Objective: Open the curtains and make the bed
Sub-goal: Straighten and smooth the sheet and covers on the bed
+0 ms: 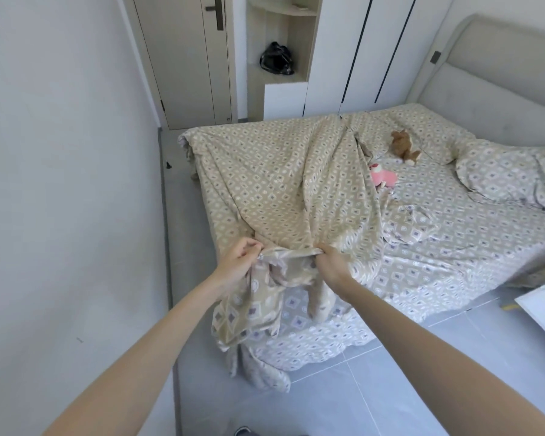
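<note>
From the head view, the patterned quilt (283,184) is seen bunched at the bed's (453,247) foot corner, its edge pinched by the left hand (238,262) and clenched by the right hand (329,262). Each grip should be slid outward and the edge shaken flat.

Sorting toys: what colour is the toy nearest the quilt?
Pink toy, seen in the head view.

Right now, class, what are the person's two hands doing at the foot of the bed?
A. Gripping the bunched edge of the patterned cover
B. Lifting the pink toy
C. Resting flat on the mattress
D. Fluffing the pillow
A: the left hand and right hand both grip the patterned cover at its gathered edge.
</note>
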`<state>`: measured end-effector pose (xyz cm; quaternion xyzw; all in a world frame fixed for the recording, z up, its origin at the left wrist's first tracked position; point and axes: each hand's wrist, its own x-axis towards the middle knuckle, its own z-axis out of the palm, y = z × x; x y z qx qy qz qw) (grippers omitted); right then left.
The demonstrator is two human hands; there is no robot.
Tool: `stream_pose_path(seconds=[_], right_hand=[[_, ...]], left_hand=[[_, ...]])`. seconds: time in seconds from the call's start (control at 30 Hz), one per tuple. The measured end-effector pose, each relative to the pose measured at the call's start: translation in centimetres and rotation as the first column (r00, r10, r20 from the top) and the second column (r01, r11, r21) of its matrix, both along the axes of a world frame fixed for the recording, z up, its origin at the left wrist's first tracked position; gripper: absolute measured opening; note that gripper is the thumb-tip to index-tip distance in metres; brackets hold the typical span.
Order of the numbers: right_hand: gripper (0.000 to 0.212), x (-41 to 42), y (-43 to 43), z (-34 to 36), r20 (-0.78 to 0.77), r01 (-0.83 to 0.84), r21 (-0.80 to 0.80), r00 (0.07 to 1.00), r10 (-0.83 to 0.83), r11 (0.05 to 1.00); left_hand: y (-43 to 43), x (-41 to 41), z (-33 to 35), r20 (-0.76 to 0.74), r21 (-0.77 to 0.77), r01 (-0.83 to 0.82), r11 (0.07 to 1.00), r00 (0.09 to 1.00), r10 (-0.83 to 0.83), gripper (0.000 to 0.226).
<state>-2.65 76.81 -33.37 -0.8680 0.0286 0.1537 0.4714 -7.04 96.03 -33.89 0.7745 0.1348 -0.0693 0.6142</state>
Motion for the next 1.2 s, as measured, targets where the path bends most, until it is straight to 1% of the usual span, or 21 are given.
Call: stream_pose_path(seconds=[0.1,0.17,0.23,0.27,0.3,0.37,0.43,0.5,0.57,0.6,0.67,0.73,0.77,0.83,0.9,0.97,1.0,1.07,1.1,1.13,1.2], right_hand=[[0.026,0.1,-0.8,1.0,-0.039,0.090,0.108,0.996,-0.086,0.990],[0.029,0.5,-1.5,1.5,-0.051,0.129,0.164,0.991,-0.122,0.978],[0.029,0.5,-2.4,2.2,-0.051,0.133,0.189,0.991,-0.125,0.973],[0.029,0.4,-3.0,2.5,-0.061,0.144,0.190,0.989,-0.134,0.971],[0.030,0.4,-3.4,3.0,-0.069,0.160,0.195,0.986,-0.149,0.968],[0.033,0.3,-4.9,3.9,-0.088,0.219,0.216,0.975,-0.205,0.951],[0.033,0.6,-6.1,4.2,-0.121,0.289,0.272,0.956,-0.265,0.918],[0.031,0.8,-7.8,4.1,-0.154,0.330,0.294,0.943,-0.296,0.897],[0.030,0.7,-9.3,4.0,-0.174,0.344,0.284,0.937,-0.304,0.895],[0.030,0.6,-9.9,4.0,-0.179,0.341,0.280,0.937,-0.300,0.898],[0.028,0.4,-11.1,4.0,-0.183,0.332,0.265,0.939,-0.291,0.905],[0.026,0.0,-11.8,4.0,-0.160,0.314,0.244,0.946,-0.281,0.918],[0.026,-0.2,-12.1,3.9,-0.145,0.300,0.223,0.951,-0.272,0.928],[0.027,-0.4,-12.4,3.4,-0.103,0.253,0.161,0.966,-0.239,0.954],[0.025,-0.6,-12.3,3.1,-0.075,0.162,0.059,0.985,-0.157,0.985],[0.021,-0.7,-11.7,2.8,-0.052,0.016,-0.067,0.998,-0.019,0.998],[0.019,-0.8,-11.0,2.7,-0.051,-0.076,-0.090,0.996,0.072,0.993],[0.020,-1.1,-9.4,2.3,-0.074,-0.286,-0.115,0.958,0.278,0.951],[0.025,-1.3,-8.5,2.2,-0.106,-0.402,-0.151,0.915,0.390,0.903],[0.031,-1.8,-7.7,2.1,-0.152,-0.521,-0.209,0.853,0.499,0.827],[0.044,-2.7,-6.5,1.8,-0.259,-0.696,-0.331,0.716,0.648,0.637]], left_hand=[[-0.9,-1.1,-1.4,-0.030,-0.038,0.008,0.999,1.000,-0.009,0.037],[-1.0,-1.7,-2.8,-0.074,-0.034,0.134,0.990,0.988,-0.137,0.072],[-1.9,-2.3,-4.5,-0.168,0.070,0.307,0.949,0.942,-0.292,0.111],[-2.8,-2.5,-5.5,-0.214,0.151,0.358,0.922,0.922,-0.323,0.123],[-3.6,-2.6,-6.6,-0.245,0.232,0.370,0.900,0.917,-0.314,0.127],[-6.4,-2.7,-8.6,-0.273,0.330,0.322,0.887,0.932,-0.237,0.111],[-8.7,-2.7,-9.6,-0.299,0.366,0.259,0.894,0.942,-0.151,0.077],[-11.2,-2.6,-10.2,-0.304,0.367,0.259,0.893,0.941,-0.148,0.048],[-13.1,-2.4,-9.9,-0.265,0.328,0.255,0.910,0.949,-0.170,0.034],[-13.7,-2.2,-9.7,-0.244,0.284,0.231,0.931,0.956,-0.163,0.031],[-14.3,-1.8,-8.5,-0.269,0.159,0.135,0.978,0.959,-0.089,0.043],[-13.7,-1.8,-7.1,-0.272,0.100,0.007,0.995,0.962,0.021,0.051],[-12.9,-2.0,-6.3,-0.231,0.104,-0.055,0.993,0.970,0.078,0.050],[-10.2,-2.4,-4.4,-0.115,0.236,-0.114,0.965,0.983,0.145,0.037],[-6.9,-3.6,-1.6,-0.012,0.425,-0.093,0.900,0.994,0.108,0.034],[-4.2,-5.6,2.1,-0.043,0.570,0.043,0.820,0.999,-0.022,0.058],[-3.3,-6.8,3.9,-0.133,0.664,0.164,0.730,0.986,-0.100,0.069],[-2.7,-9.0,6.1,-0.365,0.833,0.399,0.383,0.917,-0.162,0.073],[-2.7,-9.9,6.2,-0.429,0.862,0.450,0.232,0.893,-0.139,0.063],[-3.0,-11.0,6.0,-0.445,0.876,0.452,0.167,0.892,-0.079,0.046],[-3.8,-12.7,5.1,-0.414,0.902,0.395,0.172,0.905,0.093,0.023]])
